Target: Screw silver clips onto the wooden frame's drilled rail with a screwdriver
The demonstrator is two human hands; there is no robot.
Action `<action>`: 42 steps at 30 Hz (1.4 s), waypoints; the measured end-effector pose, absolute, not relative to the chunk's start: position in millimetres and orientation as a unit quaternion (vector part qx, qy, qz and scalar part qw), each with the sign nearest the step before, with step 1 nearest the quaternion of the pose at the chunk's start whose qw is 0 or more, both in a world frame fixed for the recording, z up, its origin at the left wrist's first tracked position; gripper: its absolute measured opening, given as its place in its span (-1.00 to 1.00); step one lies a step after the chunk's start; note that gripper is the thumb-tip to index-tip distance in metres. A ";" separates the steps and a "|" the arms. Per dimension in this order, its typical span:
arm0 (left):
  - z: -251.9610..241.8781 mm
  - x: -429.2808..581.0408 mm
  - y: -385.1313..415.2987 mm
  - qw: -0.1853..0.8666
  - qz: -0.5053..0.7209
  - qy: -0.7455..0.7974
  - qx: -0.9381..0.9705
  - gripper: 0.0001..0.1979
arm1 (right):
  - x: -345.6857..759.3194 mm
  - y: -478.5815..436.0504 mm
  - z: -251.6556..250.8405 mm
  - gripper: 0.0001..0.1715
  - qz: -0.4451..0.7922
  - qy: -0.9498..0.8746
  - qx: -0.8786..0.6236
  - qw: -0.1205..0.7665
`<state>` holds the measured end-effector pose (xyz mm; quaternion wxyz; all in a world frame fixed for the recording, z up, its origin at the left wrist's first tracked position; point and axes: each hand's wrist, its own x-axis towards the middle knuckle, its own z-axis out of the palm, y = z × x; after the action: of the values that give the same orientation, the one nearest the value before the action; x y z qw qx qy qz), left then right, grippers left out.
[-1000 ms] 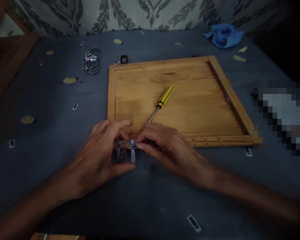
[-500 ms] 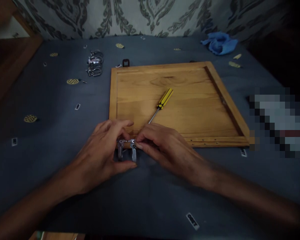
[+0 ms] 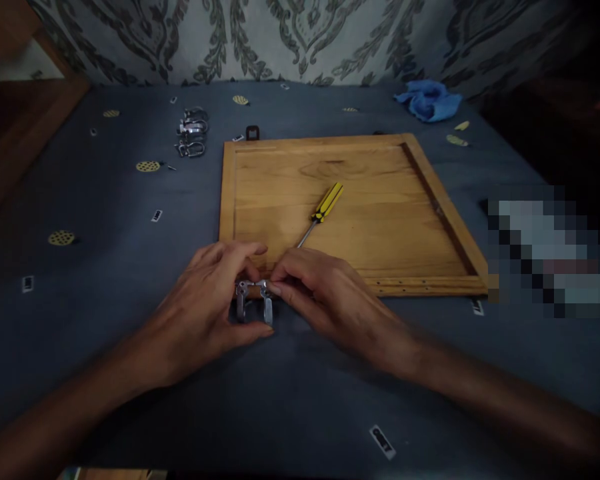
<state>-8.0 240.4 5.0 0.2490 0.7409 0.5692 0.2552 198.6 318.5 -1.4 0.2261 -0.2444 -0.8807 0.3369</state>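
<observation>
The blue-covered bench [image 3: 130,267] is carrying a wooden panel [image 3: 380,200]. The left hand [image 3: 205,300] and right hand [image 3: 325,297] are meeting at its near-left corner. Both grips are pinching a metal hinge [image 3: 254,297] between their fingertips, against the panel's edge.

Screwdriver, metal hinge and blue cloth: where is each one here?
screwdriver [image 3: 329,202], head view, on its yellow handle.
metal hinge [image 3: 267,307], head view, on its right-hand leg.
blue cloth [image 3: 427,101], head view, on its crumpled middle.
</observation>
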 end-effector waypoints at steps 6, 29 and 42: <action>6.7 -7.4 240.6 0.245 0.252 0.566 0.746 -0.25 | 202.0 321.4 -4.2 -0.82 0.342 -0.875 -0.225 0.259; 8.5 -7.8 240.7 0.242 0.239 0.579 0.741 -0.26 | 218.7 324.0 -9.6 -0.76 0.201 -0.943 -0.097 0.245; 9.8 -9.3 242.3 0.254 0.240 0.576 0.739 -0.27 | 220.5 327.3 -6.6 -0.66 0.092 -0.963 -0.046 0.251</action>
<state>-9.3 242.3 9.8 0.2541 0.7388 0.5762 0.2400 220.5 327.3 -6.6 0.2506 -0.0461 -0.9626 0.0920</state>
